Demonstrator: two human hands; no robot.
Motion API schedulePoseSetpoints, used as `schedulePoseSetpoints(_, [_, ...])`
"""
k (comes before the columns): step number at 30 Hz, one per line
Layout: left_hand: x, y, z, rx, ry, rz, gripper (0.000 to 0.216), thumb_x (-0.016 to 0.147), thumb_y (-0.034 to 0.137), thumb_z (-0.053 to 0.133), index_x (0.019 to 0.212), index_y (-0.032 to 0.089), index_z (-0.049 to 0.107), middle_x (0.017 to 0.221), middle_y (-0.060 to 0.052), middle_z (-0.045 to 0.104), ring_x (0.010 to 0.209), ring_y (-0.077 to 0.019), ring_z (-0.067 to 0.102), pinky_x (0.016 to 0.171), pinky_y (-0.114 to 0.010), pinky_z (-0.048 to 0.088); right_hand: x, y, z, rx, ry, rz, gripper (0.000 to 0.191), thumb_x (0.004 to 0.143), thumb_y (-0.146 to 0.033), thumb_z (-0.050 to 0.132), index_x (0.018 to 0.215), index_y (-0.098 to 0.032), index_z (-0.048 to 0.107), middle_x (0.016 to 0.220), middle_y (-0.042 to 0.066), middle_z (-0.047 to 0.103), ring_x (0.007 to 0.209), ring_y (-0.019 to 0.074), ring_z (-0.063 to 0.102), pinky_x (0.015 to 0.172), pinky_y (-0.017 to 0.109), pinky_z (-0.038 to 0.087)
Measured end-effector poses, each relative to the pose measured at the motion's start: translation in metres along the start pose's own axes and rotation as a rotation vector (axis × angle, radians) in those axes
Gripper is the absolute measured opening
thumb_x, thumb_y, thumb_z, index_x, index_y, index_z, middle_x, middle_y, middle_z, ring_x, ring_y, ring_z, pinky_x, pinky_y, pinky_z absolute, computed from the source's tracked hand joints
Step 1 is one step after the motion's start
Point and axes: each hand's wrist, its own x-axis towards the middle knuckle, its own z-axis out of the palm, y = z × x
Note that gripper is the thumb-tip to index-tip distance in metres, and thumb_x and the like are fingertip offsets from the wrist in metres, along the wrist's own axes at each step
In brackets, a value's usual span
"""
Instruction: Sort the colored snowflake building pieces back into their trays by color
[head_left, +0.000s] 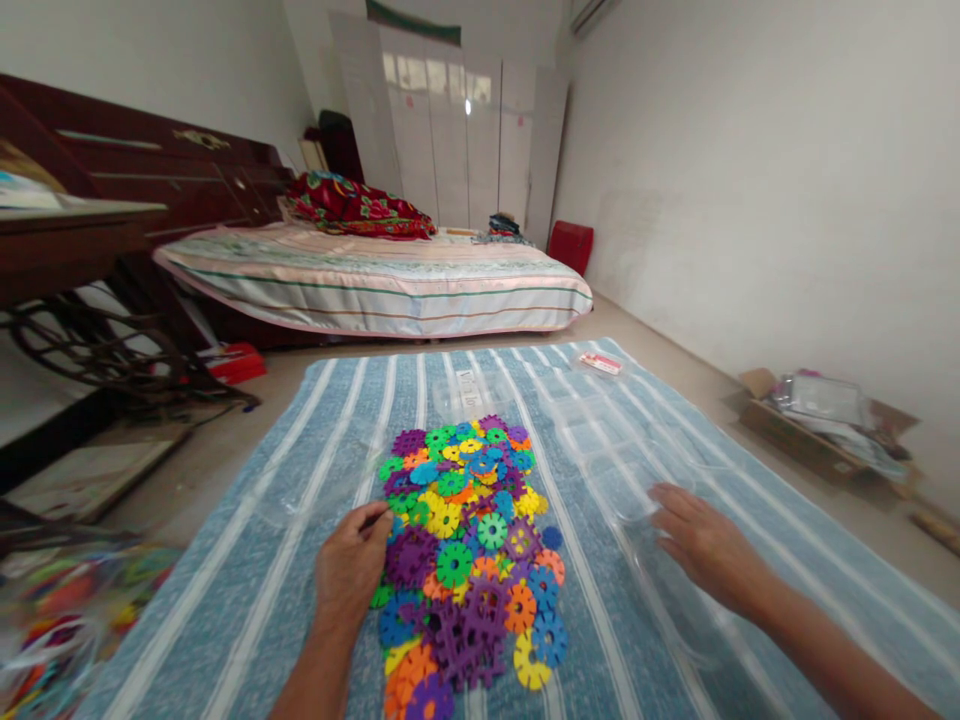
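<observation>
I'm pinching, load unclear, with the left hand (354, 560) at the pieces' (454, 565) nine o'clock; open right hand (701, 545) is perhaps steadying the tray (602, 440).

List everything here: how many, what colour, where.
striped cloth: one, blue-white, foreground
notched pieces: many, multicoloured, heaped on cloth
containers: several, clear, around pieces
packet: one, red-white, cloth's far right
bed: one, pale stripes, beyond cloth
blanket: one, red floral, on bed
headboard: one, dark red, left
wardrobe: one, white, far end
boxy object: one, red, right of bed
small box: one, red, left floor
table: one, brown, left
colourful items: several, mixed, lower left
cardboard box: one, brown, right floor
left hand: one, bare, pieces' left edge
right hand: one, bare, by containers
</observation>
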Motion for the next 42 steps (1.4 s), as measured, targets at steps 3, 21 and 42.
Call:
schedulePoseSetpoints(3, [0.0, 0.0, 0.0, -0.001, 0.005, 0.005, 0.032, 0.065, 0.044, 0.05, 0.083, 0.022, 0.066, 0.086, -0.002, 0.072, 0.08, -0.0215, 0.066, 0.081, -0.03, 0.05, 0.0, 0.004, -0.001, -0.019, -0.005, 0.016, 0.012, 0.085, -0.013, 0.047, 0.087, -0.017, 0.058, 0.112, 0.011, 0.059, 0.112, 0.0264, 0.052, 0.091, 0.04, 0.047])
schedulePoseSetpoints(21, [-0.004, -0.009, 0.003, -0.044, 0.013, 0.029, 0.026, 0.068, 0.04, 0.05, 0.082, 0.023, 0.065, 0.088, -0.001, 0.071, 0.078, -0.0193, 0.066, 0.081, -0.03, 0.05, -0.002, 0.01, 0.011, -0.072, -0.001, -0.048, 0.028, 0.084, -0.011, 0.039, 0.1, -0.019, 0.061, 0.099, 0.009, 0.064, 0.092, 0.0213, 0.061, 0.077, 0.033, 0.052])
schedulePoseSetpoints(42, [-0.01, -0.002, 0.003, -0.035, -0.001, 0.005, 0.022, 0.073, 0.035, 0.051, 0.084, 0.023, 0.065, 0.09, 0.0, 0.071, 0.083, -0.0182, 0.066, 0.082, -0.028, 0.05, 0.063, -0.16, -0.015, 0.566, 0.042, 0.129, 0.026, 0.081, -0.017, 0.049, 0.102, -0.025, 0.061, 0.106, 0.005, 0.063, 0.096, 0.019, 0.06, 0.083, 0.029, 0.05])
